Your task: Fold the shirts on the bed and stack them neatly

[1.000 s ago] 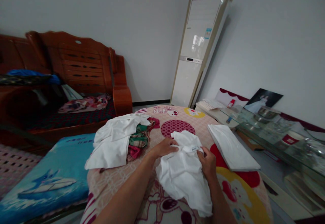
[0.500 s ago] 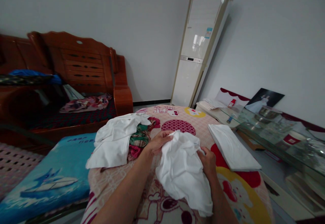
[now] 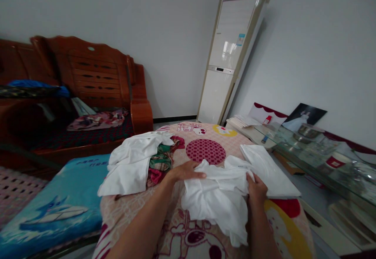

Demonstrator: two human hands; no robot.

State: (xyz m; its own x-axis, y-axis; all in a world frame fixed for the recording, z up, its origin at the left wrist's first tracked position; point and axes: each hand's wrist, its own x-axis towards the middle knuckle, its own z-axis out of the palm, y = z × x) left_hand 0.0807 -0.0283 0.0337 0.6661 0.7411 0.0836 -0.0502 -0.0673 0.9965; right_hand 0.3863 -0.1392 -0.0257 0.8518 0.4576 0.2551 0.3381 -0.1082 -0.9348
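A crumpled white shirt [image 3: 216, 196] is spread between my two hands above the patterned cloth on the round table. My left hand [image 3: 189, 171] grips its upper left edge, thumb lying over the fabric. At the upper right edge, my right hand [image 3: 257, 184] pinches the shirt between thumb and fingers. Its lower part hangs in loose folds toward me. Just beyond my right hand lies a flat folded white garment [image 3: 273, 175]. Left of my left hand is a loose white garment [image 3: 129, 169], partly over a heap of green and red clothes [image 3: 161, 159].
A patterned cloth [image 3: 235, 133] covers the round table. On the right stands a glass-topped cabinet [image 3: 320, 161] with bowls and a photo [image 3: 305, 114]. A blue cushioned seat [image 3: 64, 196] is at left, a wooden sofa [image 3: 96, 75] behind it. An air conditioner [image 3: 219, 94] stands in the corner.
My right hand has moved right, pulling the shirt's upper edge wider. My left hand has come slightly lower, its thumb now stretched over the fabric.
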